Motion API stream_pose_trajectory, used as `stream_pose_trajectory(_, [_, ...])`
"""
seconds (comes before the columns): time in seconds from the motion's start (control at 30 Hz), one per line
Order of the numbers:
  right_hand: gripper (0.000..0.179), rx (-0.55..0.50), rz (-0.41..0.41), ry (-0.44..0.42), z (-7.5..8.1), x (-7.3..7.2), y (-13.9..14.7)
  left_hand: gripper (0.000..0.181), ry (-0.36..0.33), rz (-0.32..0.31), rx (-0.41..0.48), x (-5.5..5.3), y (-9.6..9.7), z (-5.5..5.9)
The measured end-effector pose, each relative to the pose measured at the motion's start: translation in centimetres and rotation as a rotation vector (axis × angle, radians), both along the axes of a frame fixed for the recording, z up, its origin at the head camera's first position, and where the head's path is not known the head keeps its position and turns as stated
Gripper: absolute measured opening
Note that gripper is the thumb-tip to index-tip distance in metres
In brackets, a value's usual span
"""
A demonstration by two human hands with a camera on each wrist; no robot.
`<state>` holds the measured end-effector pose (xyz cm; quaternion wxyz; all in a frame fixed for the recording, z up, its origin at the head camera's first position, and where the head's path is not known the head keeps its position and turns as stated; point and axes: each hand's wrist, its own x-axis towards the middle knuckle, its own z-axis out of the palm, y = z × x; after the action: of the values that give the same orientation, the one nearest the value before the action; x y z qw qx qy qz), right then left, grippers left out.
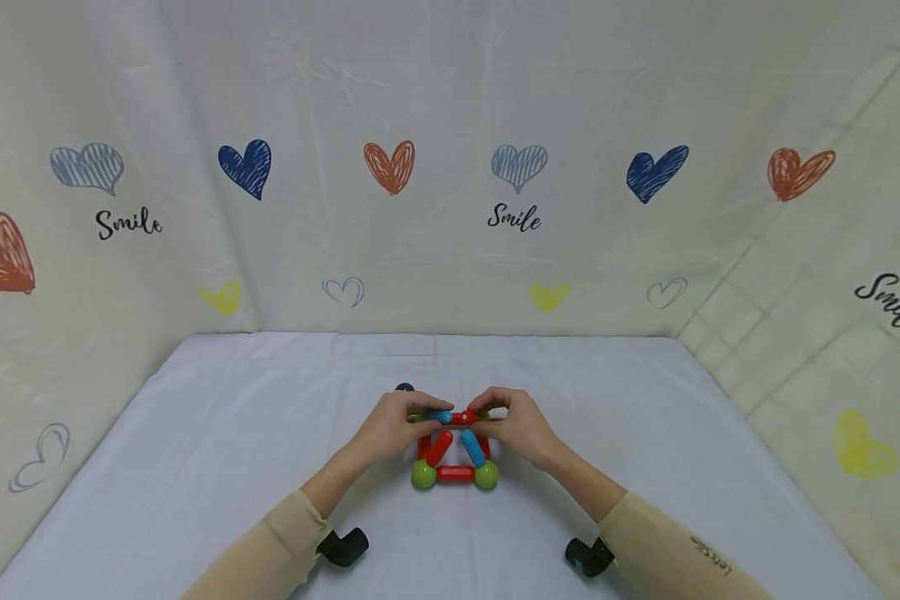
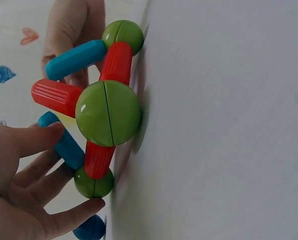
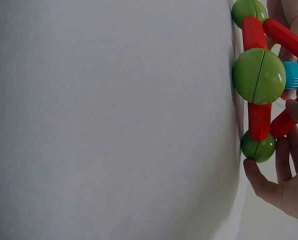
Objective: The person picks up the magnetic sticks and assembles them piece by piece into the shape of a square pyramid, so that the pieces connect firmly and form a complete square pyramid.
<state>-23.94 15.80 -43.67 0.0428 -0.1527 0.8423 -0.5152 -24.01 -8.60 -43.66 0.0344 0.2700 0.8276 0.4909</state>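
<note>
A square frame of red rods (image 1: pixel 455 473) joined by green balls (image 1: pixel 423 474) lies in front of me. A sloping rod rises from each corner. My left hand (image 1: pixel 393 427) is at the far left corner, its thumb and fingers pinching the blue rod (image 2: pixel 69 147) there; one finger touches the green ball (image 2: pixel 94 182) below it. At the far right corner my right hand (image 1: pixel 521 427) pinches a red rod (image 3: pixel 284 122), with a fingertip against its green ball (image 3: pixel 258 146). The near corners carry a leaning red rod (image 1: pixel 440 448) and a leaning blue rod (image 1: pixel 473 448), untouched.
A dark blue ball (image 1: pixel 405 387) sits just behind my left hand, partly hidden in the head view. White cloth (image 1: pixel 270 400) covers the table. A pale curtain (image 1: pixel 450 267) printed with hearts hangs behind it. Black wrist devices (image 1: pixel 343 547) show under both sleeves.
</note>
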Motion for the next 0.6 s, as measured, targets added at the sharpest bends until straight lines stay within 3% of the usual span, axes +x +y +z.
stream_pose_trajectory(0.37, [0.020,-0.016,0.010,0.001,0.22,0.42,0.15,0.029,-0.012,-0.002,-0.009,-0.01,-0.12,-0.13])
stream_pose_trajectory(0.6, [0.028,-0.014,-0.038,0.002,0.71,0.90,0.67,0.028,-0.004,0.057,0.003,-0.05,-0.76,0.12])
